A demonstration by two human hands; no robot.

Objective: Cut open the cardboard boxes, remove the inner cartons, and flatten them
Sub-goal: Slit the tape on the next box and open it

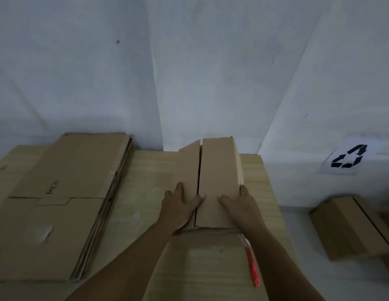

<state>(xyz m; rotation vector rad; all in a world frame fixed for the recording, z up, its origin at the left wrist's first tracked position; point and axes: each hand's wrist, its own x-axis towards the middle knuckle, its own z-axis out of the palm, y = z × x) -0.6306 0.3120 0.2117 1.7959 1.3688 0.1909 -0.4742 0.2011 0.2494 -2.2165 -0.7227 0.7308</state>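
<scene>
A brown cardboard box (217,170) stands on the wooden table (145,192), its two top flaps meeting along a dark centre slit. My left hand (180,205) lies on the left flap, its thumb reaching the slit. My right hand (241,205) holds the box's right edge, thumb on top of the right flap and fingers down the side. A red utility knife (252,266) lies on the table under my right forearm. To the left is a stack of flattened cartons (65,192), the top one printed "PICO".
A white wall rises behind the table. On the floor at the right lies another closed cardboard box (349,227). A white sheet with a black recycling symbol (349,158) hangs on the wall at the right.
</scene>
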